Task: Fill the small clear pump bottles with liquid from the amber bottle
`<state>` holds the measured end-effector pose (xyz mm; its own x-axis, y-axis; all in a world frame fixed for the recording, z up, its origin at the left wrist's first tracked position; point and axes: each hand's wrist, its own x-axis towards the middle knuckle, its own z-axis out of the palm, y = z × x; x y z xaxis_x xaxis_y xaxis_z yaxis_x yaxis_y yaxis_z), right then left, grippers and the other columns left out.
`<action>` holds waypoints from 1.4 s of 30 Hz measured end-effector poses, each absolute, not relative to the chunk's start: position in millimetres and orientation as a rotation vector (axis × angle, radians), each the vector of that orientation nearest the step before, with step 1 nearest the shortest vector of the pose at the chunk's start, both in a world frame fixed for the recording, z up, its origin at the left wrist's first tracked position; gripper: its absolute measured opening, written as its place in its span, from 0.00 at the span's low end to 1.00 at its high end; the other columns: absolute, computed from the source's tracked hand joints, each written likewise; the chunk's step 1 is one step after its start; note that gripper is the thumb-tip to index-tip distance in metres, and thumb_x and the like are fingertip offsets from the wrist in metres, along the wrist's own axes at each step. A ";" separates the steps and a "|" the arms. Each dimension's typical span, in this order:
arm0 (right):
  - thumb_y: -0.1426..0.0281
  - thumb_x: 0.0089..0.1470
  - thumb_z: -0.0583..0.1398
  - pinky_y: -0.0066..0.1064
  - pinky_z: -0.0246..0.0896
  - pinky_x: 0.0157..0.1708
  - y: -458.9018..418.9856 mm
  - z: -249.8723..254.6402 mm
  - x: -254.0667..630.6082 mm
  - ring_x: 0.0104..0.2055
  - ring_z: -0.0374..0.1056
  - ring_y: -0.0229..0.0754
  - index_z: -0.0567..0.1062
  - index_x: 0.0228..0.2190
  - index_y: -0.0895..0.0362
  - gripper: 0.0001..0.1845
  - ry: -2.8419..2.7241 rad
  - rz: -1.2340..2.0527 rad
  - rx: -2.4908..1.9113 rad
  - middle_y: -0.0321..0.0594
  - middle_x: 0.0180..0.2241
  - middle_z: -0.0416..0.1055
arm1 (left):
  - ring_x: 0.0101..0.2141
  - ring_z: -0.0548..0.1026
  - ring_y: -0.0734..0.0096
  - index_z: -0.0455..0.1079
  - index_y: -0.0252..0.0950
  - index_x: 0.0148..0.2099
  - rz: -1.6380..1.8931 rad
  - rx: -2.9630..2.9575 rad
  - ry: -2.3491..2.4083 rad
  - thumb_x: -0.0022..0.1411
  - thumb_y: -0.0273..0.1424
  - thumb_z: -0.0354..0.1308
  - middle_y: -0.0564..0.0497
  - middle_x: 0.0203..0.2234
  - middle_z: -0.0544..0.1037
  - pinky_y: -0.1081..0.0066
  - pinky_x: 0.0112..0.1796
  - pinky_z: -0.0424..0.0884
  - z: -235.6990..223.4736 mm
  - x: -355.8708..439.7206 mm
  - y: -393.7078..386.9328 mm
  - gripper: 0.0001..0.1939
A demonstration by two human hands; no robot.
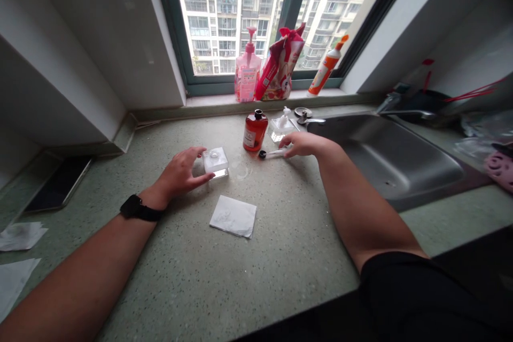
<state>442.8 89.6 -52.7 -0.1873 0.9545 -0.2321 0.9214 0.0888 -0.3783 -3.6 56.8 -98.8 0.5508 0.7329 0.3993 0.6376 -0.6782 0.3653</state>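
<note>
My left hand [186, 171] is closed around the sides of a clear square bottle [216, 160] with an uncapped round neck, standing on the counter. Its thumb is at the front and its fingers are behind. My right hand [302, 144] has its fingertips at the right end of a slim whitish tube [274, 154], which lies low over the counter with a black cap [262, 154] at its left end. Behind the tube stands an amber bottle [255, 132] with an open black neck. Partly behind my right fingers is a clear square pump bottle [281, 127].
A folded white tissue [233, 216] lies on the speckled counter [192, 278]. The steel sink [385, 155] is to the right. A pink pump bottle [247, 75], red bag [280, 67] and orange bottle [326, 69] line the windowsill. A phone [60, 184] lies left.
</note>
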 end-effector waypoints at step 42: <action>0.63 0.62 0.66 0.37 0.66 0.42 36.3 58.2 276.5 0.42 0.75 0.46 0.84 0.47 0.51 0.13 -2.535 0.170 -1.262 0.41 0.41 0.82 | 0.52 0.82 0.47 0.71 0.39 0.59 0.752 2.553 1.124 0.62 0.54 0.72 0.41 0.53 0.83 0.50 0.57 0.75 -97.1 0.5 49.9 0.33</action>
